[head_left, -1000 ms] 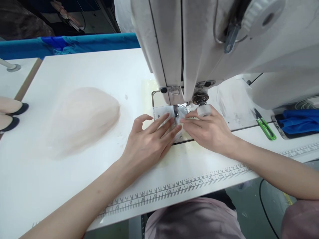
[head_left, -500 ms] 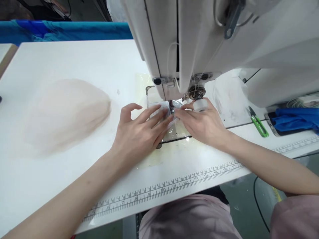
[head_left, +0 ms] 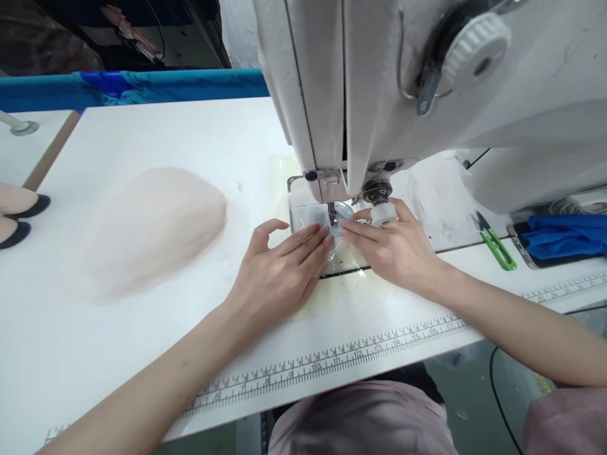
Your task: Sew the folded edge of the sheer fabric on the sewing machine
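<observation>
I am pressing the flat, close-set fingers of my left hand [head_left: 279, 272] and right hand [head_left: 393, 249] onto a small sheer fabric piece [head_left: 317, 226], pinning it at the needle under the sewing machine [head_left: 427, 95]. Far left on the table [head_left: 156, 126] is lying a pale mesh pile [head_left: 152, 230]; green snips [head_left: 496, 243] are resting to the right.

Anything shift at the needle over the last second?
Barely. Both hands, left hand and right hand, stay flat on the sheer piece at the presser foot, fingertips meeting; nothing picked up or released. The fabric pile and snips have not moved.
</observation>
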`<state>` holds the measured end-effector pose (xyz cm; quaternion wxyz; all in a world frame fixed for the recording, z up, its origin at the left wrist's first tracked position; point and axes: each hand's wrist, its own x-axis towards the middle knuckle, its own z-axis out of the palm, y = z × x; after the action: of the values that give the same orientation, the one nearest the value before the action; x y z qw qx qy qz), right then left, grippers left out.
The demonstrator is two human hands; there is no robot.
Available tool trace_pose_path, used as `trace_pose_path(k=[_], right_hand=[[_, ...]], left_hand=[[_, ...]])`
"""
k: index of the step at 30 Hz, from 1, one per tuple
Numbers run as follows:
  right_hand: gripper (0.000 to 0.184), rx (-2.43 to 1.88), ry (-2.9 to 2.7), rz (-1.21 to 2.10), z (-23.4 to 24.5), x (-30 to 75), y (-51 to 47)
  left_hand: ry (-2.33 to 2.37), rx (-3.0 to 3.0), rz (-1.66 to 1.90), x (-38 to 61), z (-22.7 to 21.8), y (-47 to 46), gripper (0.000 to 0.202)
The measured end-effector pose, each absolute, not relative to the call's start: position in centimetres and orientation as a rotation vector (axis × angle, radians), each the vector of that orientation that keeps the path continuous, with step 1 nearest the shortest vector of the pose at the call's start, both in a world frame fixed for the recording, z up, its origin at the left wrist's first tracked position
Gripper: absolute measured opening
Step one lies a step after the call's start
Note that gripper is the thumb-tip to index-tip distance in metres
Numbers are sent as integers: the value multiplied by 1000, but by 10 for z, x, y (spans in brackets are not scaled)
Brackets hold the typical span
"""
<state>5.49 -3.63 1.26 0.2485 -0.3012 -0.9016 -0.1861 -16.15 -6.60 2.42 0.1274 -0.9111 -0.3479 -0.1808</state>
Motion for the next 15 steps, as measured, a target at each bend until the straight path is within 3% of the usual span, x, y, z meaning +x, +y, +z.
trace_pose_path(k=[15], right_hand=[[31, -884, -2532, -534, 13, 56, -34]], left_hand=[[-969, -2603, -523, -160, 20, -60, 28]])
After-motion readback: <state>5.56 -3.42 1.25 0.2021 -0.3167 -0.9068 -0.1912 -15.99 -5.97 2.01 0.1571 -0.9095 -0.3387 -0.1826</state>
